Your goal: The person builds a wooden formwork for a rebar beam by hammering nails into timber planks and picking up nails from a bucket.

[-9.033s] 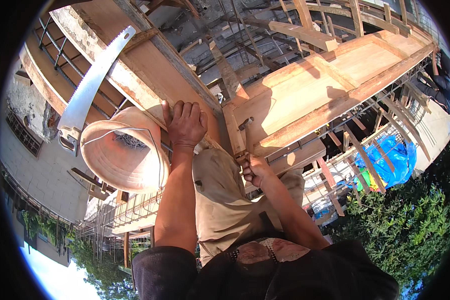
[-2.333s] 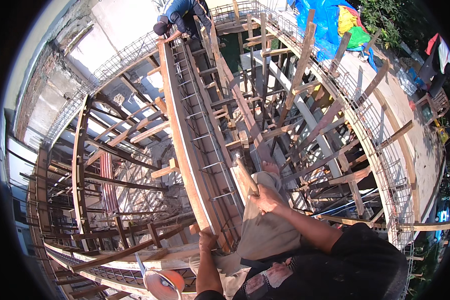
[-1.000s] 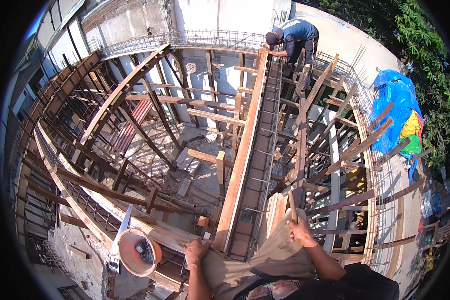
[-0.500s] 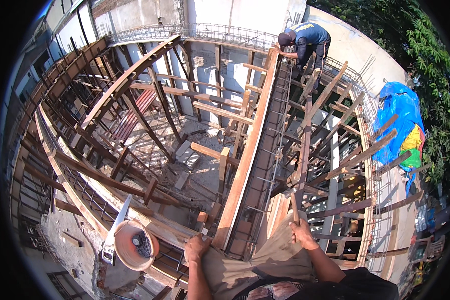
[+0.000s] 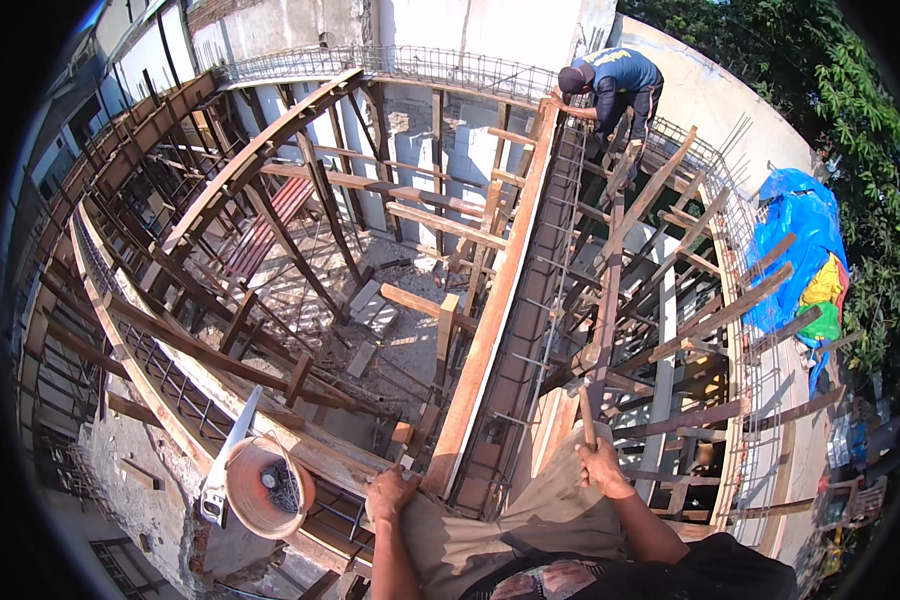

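Note:
My left hand [image 5: 390, 493] is closed over the edge of the wooden formwork board [image 5: 345, 450], near the end of the long beam form. In my right hand [image 5: 602, 468] a wooden tool handle [image 5: 588, 415] points up and away from me, above my trouser leg; its other end is hidden, so I cannot tell the tool's kind. Left of my left hand, an orange-brown bucket [image 5: 305, 490] with what look like nails inside rests on the formwork. A handsaw [image 5: 232, 450] with a pale handle leans beside it.
A long plank-sided beam form [image 5: 500, 340] with rebar runs away from me. At its far end a person [image 5: 620, 85] bends over the boards. Props and timbers [image 5: 320, 200] stand in the deep opening below. A blue tarp [image 5: 795, 240] hangs at the right.
The view has shifted very slightly. Both hands keep their places and grips, and the far person stays bent over the same spot.

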Demonstrator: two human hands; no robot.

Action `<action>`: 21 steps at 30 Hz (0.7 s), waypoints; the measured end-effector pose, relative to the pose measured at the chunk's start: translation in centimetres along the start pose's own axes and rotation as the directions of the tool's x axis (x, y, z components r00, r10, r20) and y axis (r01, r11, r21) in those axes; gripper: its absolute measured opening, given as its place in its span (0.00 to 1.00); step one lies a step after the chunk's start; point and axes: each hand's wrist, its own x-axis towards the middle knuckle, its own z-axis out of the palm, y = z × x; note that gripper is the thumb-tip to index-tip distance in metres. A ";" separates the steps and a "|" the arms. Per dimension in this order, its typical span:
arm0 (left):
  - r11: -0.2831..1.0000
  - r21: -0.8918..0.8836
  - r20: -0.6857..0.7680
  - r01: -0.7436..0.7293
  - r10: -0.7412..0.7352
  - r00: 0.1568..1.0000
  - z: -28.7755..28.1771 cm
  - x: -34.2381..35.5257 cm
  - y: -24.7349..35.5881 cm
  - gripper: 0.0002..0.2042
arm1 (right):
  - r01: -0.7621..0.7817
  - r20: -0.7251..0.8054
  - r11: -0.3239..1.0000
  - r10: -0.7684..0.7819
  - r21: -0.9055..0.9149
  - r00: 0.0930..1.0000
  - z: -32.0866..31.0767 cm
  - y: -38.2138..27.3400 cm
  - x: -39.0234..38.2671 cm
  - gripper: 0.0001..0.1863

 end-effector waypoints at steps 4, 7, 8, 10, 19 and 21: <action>1.000 -0.004 0.007 -0.005 0.005 1.000 0.3 0.3 -0.2 0.28 | 0.006 0.008 1.000 -0.006 0.008 1.000 -0.1 0.2 0.2 0.13; 1.000 -0.015 -0.002 -0.006 0.006 1.000 0.5 0.4 -0.3 0.28 | 0.015 0.013 1.000 -0.015 0.023 1.000 -0.1 0.1 0.1 0.13; 1.000 -0.011 -0.011 -0.005 0.005 1.000 0.6 0.4 -0.3 0.28 | 0.009 0.002 1.000 -0.009 0.009 1.000 0.0 0.0 0.1 0.13; 1.000 -0.017 -0.014 -0.006 0.006 1.000 0.6 0.4 -0.3 0.28 | 0.002 -0.009 1.000 -0.002 -0.005 1.000 0.0 -0.1 0.1 0.13; 1.000 -0.014 -0.008 -0.004 0.004 1.000 0.5 0.4 -0.3 0.27 | 0.037 0.011 0.999 -0.037 -0.001 0.999 -0.2 0.1 0.1 0.14; 1.000 -0.019 -0.002 -0.003 0.003 1.000 0.4 0.4 -0.2 0.27 | 0.036 0.006 0.999 -0.036 -0.002 0.999 -0.2 0.2 0.2 0.14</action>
